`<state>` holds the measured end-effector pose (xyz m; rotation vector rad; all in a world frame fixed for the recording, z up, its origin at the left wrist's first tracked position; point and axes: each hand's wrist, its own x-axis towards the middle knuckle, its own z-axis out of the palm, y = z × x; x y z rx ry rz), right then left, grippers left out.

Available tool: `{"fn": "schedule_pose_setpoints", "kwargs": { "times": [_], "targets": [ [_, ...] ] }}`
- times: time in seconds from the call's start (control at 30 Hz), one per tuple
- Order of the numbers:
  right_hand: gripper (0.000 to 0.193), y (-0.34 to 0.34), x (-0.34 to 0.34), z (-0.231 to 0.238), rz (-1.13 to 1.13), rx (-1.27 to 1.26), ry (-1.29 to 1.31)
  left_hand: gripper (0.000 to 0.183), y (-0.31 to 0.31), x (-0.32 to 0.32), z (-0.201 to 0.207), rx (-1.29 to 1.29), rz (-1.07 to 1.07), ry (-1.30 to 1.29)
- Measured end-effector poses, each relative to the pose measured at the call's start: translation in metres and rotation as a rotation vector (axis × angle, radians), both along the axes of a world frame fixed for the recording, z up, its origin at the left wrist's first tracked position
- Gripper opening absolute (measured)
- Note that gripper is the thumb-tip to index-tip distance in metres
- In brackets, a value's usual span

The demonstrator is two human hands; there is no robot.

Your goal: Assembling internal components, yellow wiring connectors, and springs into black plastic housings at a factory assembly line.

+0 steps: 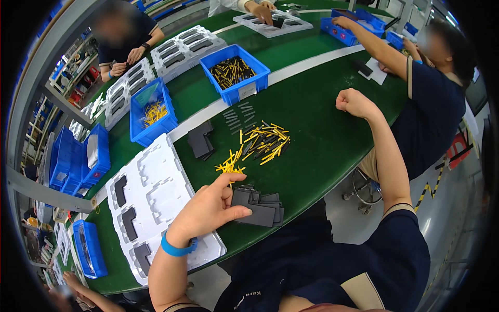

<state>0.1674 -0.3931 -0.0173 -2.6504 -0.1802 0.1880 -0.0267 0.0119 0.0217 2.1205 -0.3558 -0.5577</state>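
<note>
My left hand (210, 205), with a blue wristband, reaches over a loose stack of flat black rectangular pieces (258, 212). Its thumb and index finger are spread apart, and the thumb touches or hovers just over the stack; which one I cannot tell. My right hand (357, 103) is raised at the right side of the table, its fingers curled in; anything inside them is hidden. Between the hands lies a pile of yellow and black strips (264, 141), with yellow strips (228, 164) beside it. A white moulded tray (150, 174) at left holds black pieces (129, 223) in its near-left pockets.
Several grey strips (240, 117) and another black stack (200, 140) lie on the green table (322, 135). Blue bins of strips (262, 78) (169, 122) stand beyond. Co-workers work at the far left (122, 47), far side (260, 9) and right (431, 78).
</note>
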Motion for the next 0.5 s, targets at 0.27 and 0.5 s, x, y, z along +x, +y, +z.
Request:
{"fn": "schedule_pose_setpoints", "kwargs": {
  "times": [0.27,0.5],
  "targets": [
    [0.011,0.142,-0.03,0.039,0.558,0.518,0.084,0.042,0.019,0.005,0.009,-0.442,0.236,-0.035],
    [0.014,0.245,-0.06,0.012,0.92,0.347,-0.205,0.017,0.033,0.026,-0.027,-0.806,0.67,-0.177]
  ]
}}
